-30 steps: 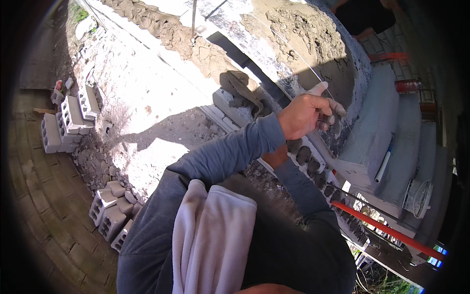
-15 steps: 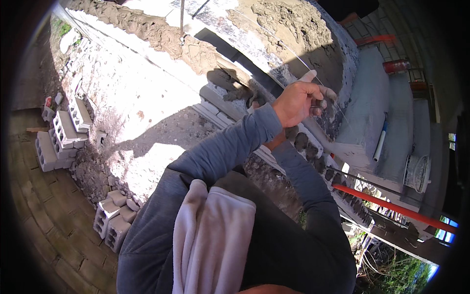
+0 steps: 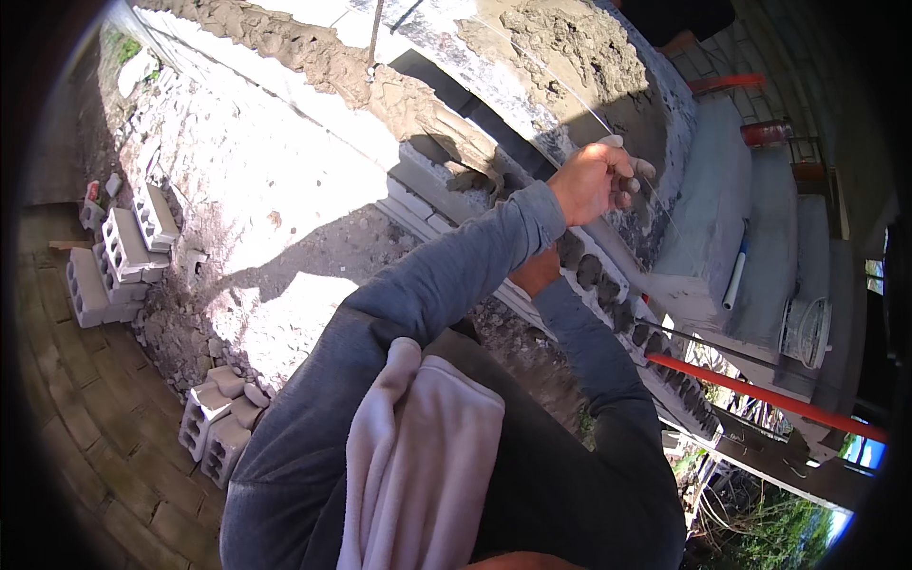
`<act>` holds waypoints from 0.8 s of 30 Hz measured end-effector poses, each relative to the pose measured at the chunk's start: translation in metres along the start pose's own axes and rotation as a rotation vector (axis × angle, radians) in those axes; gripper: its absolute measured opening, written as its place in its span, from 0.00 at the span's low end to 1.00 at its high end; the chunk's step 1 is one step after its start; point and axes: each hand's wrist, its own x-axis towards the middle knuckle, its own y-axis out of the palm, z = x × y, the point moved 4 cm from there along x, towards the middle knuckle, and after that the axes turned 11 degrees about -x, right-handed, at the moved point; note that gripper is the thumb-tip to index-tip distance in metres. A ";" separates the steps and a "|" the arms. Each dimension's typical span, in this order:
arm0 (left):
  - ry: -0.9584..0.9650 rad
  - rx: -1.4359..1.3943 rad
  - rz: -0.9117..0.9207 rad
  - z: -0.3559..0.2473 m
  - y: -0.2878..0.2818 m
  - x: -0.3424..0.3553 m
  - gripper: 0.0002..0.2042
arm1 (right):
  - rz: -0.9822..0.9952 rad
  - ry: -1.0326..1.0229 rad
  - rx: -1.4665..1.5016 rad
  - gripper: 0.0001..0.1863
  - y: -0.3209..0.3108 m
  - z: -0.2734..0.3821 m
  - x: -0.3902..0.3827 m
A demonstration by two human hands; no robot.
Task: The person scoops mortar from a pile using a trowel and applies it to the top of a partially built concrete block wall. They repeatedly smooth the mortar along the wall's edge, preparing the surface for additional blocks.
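My left hand reaches across to the right, above the block wall. Its fingers are curled in around a thin pale string, which runs down from the upper middle and comes out again past the knuckles. Under my left forearm, my right hand shows only at the wrist and heel; the fingers are hidden, and so is whatever they touch. Close by, wet mortar lies along the top of the wall. A larger mortar heap spreads over the flat surface beyond the string.
An upright rebar rises from the mortar. Hollow concrete blocks are stacked at left, more below. A red bar juts out at right, near a clear spool and a blue-and-white tube. A towel hangs before me.
My left hand has shifted slightly right, and its raised thumb has folded in toward the string. Fingertips that showed left of my left forearm are out of sight.
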 end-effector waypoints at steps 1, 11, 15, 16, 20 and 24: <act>0.014 0.007 -0.008 -0.006 -0.002 0.000 0.22 | 0.207 0.057 -0.022 0.26 -0.019 0.003 0.005; 0.019 -0.023 -0.084 -0.002 -0.021 0.016 0.09 | 0.319 0.414 0.173 0.30 -0.041 0.019 -0.082; 0.035 -0.036 -0.113 0.003 -0.022 0.019 0.33 | 0.227 0.268 0.161 0.35 -0.042 0.014 -0.114; 0.023 -0.039 -0.081 0.005 -0.024 0.020 0.37 | 0.248 0.241 0.157 0.34 -0.040 0.014 -0.115; 0.008 -0.027 -0.017 0.006 -0.028 0.021 0.46 | 0.617 0.486 0.208 0.34 -0.026 0.002 -0.088; 0.001 -0.026 -0.011 0.006 -0.034 0.021 0.45 | 0.456 0.445 0.281 0.35 -0.028 -0.026 -0.092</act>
